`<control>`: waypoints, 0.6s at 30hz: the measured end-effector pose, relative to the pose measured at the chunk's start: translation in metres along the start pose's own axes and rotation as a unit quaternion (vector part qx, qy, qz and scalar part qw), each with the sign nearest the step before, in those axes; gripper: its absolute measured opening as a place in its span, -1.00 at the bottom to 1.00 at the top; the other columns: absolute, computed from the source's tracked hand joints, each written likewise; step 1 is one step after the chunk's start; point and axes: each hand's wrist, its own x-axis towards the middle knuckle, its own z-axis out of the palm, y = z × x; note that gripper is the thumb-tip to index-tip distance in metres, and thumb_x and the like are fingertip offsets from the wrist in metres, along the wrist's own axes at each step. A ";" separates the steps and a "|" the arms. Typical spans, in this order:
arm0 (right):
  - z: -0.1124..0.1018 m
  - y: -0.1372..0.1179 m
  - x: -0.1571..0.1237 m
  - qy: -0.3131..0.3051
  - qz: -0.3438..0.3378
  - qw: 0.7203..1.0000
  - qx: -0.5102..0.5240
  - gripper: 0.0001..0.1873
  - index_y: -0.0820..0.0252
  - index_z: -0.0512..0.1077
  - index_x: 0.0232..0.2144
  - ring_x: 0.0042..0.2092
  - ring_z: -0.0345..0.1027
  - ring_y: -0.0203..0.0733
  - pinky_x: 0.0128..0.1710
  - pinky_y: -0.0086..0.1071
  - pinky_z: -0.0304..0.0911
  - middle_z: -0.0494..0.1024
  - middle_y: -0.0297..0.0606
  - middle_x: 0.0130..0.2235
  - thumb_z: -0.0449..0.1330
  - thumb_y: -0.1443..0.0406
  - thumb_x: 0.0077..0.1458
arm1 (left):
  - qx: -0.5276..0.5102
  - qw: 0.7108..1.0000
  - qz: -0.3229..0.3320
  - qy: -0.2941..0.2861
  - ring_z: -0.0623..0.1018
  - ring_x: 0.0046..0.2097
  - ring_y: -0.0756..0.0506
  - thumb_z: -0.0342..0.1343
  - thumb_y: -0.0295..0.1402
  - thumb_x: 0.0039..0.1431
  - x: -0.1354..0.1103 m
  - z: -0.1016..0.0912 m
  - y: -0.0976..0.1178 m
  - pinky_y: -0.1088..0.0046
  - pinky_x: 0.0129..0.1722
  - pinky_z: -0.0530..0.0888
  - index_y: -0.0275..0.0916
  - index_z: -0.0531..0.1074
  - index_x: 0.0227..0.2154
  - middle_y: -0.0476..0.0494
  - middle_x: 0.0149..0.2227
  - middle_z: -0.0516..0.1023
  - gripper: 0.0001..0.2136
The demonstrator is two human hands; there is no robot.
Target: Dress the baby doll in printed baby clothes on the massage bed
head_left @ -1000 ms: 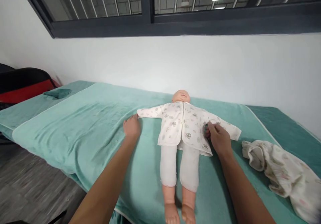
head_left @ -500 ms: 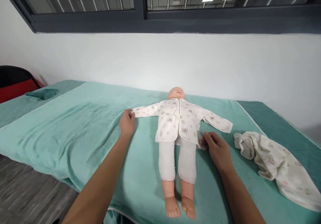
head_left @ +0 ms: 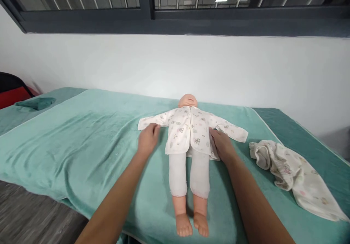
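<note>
A baby doll (head_left: 188, 153) lies on its back on a teal towel (head_left: 90, 142), head toward the wall. It wears a white printed jacket (head_left: 188, 129) with both sleeves spread out, and white leggings. My left hand (head_left: 147, 140) rests flat just below the doll's left-side sleeve, fingers stretched toward the jacket. My right hand (head_left: 221, 143) lies on the jacket's lower right edge, fingers extended under the other sleeve. Neither hand holds anything.
A crumpled white printed garment (head_left: 292, 173) lies on the towel at the right. A small dark teal cloth (head_left: 35, 103) sits at the far left, with a black and red object (head_left: 11, 90) behind it. The white wall runs close behind the doll's head.
My left hand let go of the sleeve cuff and moved in toward the doll's body. My right hand moved up from beside the jacket hem onto the jacket's side.
</note>
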 end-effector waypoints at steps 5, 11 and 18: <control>0.017 -0.015 0.006 -0.137 0.069 0.952 0.264 -0.55 0.08 0.47 0.07 0.08 0.50 0.02 0.10 -0.07 0.43 0.64 -0.18 0.01 0.17 0.04 0.22 | -0.209 0.973 -0.041 -0.085 0.55 -0.01 -0.22 -0.10 -0.05 0.35 -0.004 0.025 0.045 0.27 -0.01 0.40 -0.21 0.50 -0.10 -0.22 -0.07 0.63 -0.60; 0.016 -0.024 0.006 -0.174 0.086 0.916 0.352 -0.54 0.13 0.42 0.14 0.16 0.44 0.00 0.18 -0.09 0.37 0.62 -0.18 0.05 0.05 0.07 0.31 | -0.347 0.931 -0.085 -0.075 0.45 0.20 -0.20 0.01 -0.06 0.31 0.011 0.041 0.063 0.27 0.23 0.31 -0.24 0.48 0.03 -0.25 0.18 0.50 -0.58; 0.015 -0.023 0.012 -0.180 0.114 0.902 0.376 -0.58 0.16 0.45 0.09 0.11 0.48 0.05 0.10 -0.06 0.43 0.65 -0.16 -0.02 0.10 0.11 0.28 | -0.363 0.925 -0.082 -0.082 0.46 0.17 -0.21 0.06 -0.06 0.28 0.014 0.049 0.053 0.25 0.20 0.33 -0.20 0.50 0.04 -0.23 0.15 0.52 -0.59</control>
